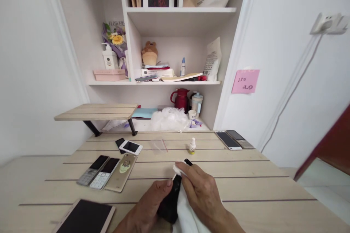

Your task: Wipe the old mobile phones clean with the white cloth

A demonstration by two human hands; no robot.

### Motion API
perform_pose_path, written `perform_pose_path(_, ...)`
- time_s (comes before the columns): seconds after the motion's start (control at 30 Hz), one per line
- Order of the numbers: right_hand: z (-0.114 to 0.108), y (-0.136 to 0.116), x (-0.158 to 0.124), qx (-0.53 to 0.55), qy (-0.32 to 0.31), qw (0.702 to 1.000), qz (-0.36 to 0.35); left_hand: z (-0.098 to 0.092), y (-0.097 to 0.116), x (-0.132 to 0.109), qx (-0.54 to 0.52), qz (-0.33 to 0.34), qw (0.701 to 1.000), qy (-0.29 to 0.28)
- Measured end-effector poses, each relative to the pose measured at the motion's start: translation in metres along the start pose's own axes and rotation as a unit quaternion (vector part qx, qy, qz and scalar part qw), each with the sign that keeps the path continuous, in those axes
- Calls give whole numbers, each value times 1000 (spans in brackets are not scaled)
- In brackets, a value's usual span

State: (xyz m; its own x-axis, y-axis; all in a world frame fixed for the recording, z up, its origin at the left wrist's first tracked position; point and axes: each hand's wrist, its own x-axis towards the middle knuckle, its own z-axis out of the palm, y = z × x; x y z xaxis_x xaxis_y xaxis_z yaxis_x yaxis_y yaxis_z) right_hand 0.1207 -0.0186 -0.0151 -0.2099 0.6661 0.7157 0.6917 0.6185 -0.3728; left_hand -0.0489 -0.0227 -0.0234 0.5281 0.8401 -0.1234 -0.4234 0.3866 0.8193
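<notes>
Seen from the head camera, the left hand [144,207] is clenching a black object [169,204], mostly hidden, and is steadying it just above the pale wooden desk [232,189], while the right hand [202,194] is grasping a white cloth [187,214] over it, its fingers [188,174] pressing down on the object's upper end. The object is sitting between the hands near the desk's front edge, with a gold smartphone [121,171] lying to the left and a small spray bottle [192,146] standing farther along the desk.

The white cloth [188,214] and fingers [188,174] hide most of the black object [168,207].
</notes>
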Motion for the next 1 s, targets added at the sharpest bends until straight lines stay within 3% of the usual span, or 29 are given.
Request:
perform_pose_path(0.17,-3,9,2,19,52,998,23,4,8,-3,61,-1,997,-52)
perform_pose_path(0.3,-2,13,5,41,91,993,62,4,12,-4,75,14,996,-44)
perform_pose_path(0.53,0,13,7,115,57,975,182,5,14,-5,85,56,994,-48)
perform_pose_path(1.0,0,9,8,178,67,953,238,-10,0,-4,13,95,995,35)
